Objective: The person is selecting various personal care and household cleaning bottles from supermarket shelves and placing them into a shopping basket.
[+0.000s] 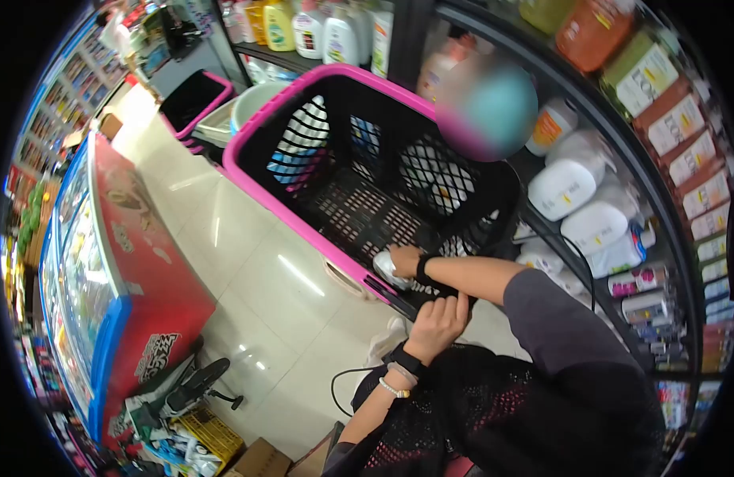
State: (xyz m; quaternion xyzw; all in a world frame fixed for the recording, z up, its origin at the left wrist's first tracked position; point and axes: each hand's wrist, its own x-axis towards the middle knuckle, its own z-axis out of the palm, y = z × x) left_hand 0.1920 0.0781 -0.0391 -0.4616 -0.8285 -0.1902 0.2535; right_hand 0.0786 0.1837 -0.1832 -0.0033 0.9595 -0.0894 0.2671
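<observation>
A large black shopping basket [299, 191] with a pink rim stands in front of me; its slotted floor shows. My left hand [440, 324], with a black band and bracelets at the wrist, is closed round the basket's black handle [395, 299] at the near side. Reaching across from the right, my right hand [405, 261] is down inside the near end of the basket. Its fingers are closed on a white bottle-like item [389, 270], mostly hidden by the hand and the rim.
Shelves of white bottles [569, 187] run along the right, with orange and green bottles [645, 79] higher up. A blurred patch covers part of the shelf. At left stand a red freezer [156, 278], a yellow crate [212, 437] and another black-and-pink basket [193, 99]. Tiled floor [291, 274] lies between.
</observation>
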